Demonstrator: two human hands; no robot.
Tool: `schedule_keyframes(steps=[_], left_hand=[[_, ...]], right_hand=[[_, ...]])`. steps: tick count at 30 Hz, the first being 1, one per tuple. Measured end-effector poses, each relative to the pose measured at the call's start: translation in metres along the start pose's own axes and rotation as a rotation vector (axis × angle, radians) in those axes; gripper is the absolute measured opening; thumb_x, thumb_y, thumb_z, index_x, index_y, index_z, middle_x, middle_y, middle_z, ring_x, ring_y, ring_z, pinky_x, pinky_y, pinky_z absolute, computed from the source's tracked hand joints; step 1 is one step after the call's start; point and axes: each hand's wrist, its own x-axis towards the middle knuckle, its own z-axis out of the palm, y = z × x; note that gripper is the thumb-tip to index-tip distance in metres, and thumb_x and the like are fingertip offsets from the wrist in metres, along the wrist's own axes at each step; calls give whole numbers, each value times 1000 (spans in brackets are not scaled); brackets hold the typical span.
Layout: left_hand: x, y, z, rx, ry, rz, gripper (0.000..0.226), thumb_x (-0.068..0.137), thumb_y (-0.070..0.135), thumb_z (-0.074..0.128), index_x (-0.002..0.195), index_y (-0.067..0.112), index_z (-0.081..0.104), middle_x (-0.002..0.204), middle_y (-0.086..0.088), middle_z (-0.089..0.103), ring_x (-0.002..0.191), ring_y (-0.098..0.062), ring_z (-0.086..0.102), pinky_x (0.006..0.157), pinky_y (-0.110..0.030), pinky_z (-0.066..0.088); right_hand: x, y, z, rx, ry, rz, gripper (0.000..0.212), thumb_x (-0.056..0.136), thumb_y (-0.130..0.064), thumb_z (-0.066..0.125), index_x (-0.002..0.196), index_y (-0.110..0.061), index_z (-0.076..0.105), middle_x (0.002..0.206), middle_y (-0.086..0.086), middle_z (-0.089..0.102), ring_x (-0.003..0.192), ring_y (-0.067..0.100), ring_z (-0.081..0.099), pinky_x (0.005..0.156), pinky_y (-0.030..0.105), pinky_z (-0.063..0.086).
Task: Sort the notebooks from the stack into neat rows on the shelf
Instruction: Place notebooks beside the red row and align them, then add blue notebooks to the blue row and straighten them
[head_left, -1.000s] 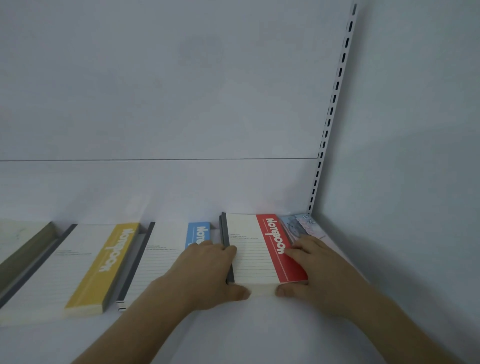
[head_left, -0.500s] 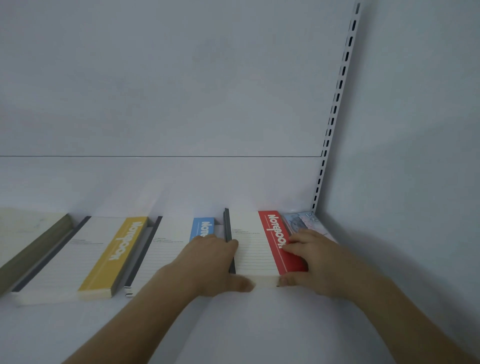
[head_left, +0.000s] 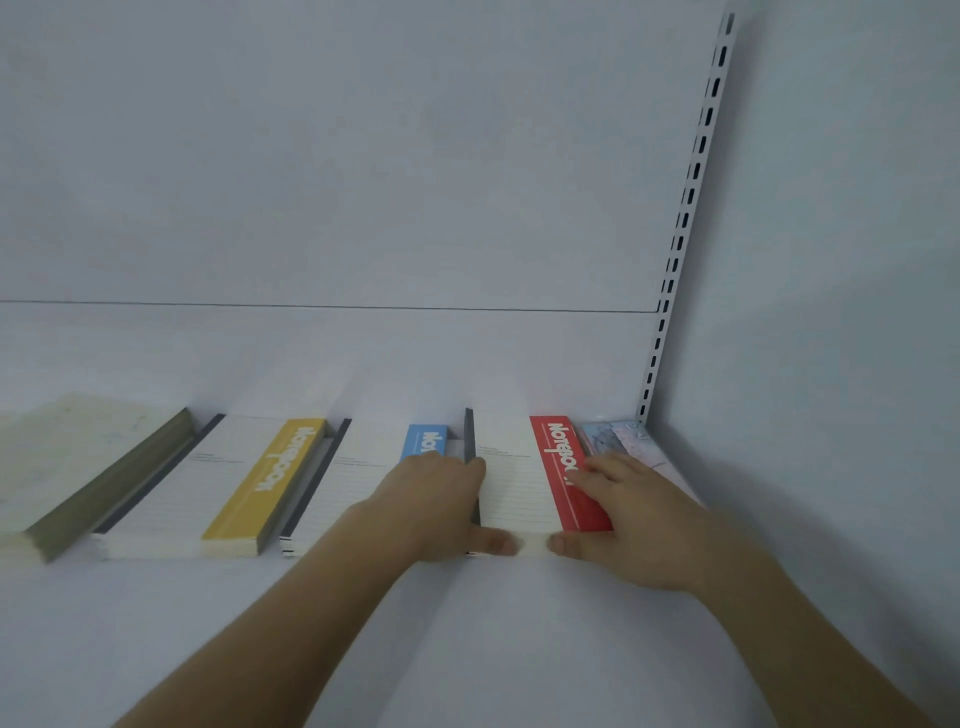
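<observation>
A white notebook with a red band (head_left: 519, 478) lies flat on the white shelf (head_left: 467, 649), near the right corner. It tops a small stack. My left hand (head_left: 431, 504) holds its near left corner, fingers over the dark spine and thumb against the front edge. My right hand (head_left: 634, 519) holds the near right corner, fingers spread on the red band and thumb on the front edge. To the left lie a blue-band notebook (head_left: 374, 457), partly under my left hand, a yellow-band notebook stack (head_left: 218, 488) and an olive-edged notebook (head_left: 78, 467).
A pale patterned notebook (head_left: 613, 436) lies between the red one and the right side wall (head_left: 831, 364). A slotted metal upright (head_left: 685, 208) runs up the back corner. The back panel stands just behind the row.
Both hands keep their hold on the red-band notebook, which sits slightly farther back. The view has shifted right, showing more of the row on the left.
</observation>
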Motion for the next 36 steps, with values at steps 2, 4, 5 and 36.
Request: schedule_keyframes(steps=[2,4,5,36], left_hand=[[-5,-2,2,-27,85,-17,88,77,86,48,138,23,42,124,0,59,114,-22,55,92,-36,46],[-14,-3,4,-59,216,-54,89,81,85,40,144,21,39,135,1,54,125,-21,49,103,-37,42],[-19,-4,7,-69,297,-74,89,84,83,35,146,19,39,140,1,52,130,-21,46,108,-36,40],[-401,-328,64,-89,460,-700,79,97,71,7,161,23,4,169,-1,0,155,-20,-9,126,-42,-4]], right_hand=[[-4,-6,4,-9,57,11,93,75,-87,32,149,-30,31,153,-9,29,142,15,22,118,34,23],[-6,-14,8,12,107,45,86,84,-79,33,153,-30,20,160,-8,16,149,18,9,121,36,16],[-8,-20,10,14,133,58,81,88,-75,31,154,-30,17,162,-7,12,150,18,4,122,36,13],[23,-523,60,62,177,-345,93,80,-78,-12,156,-27,6,165,-2,0,151,17,-10,121,33,-1]])
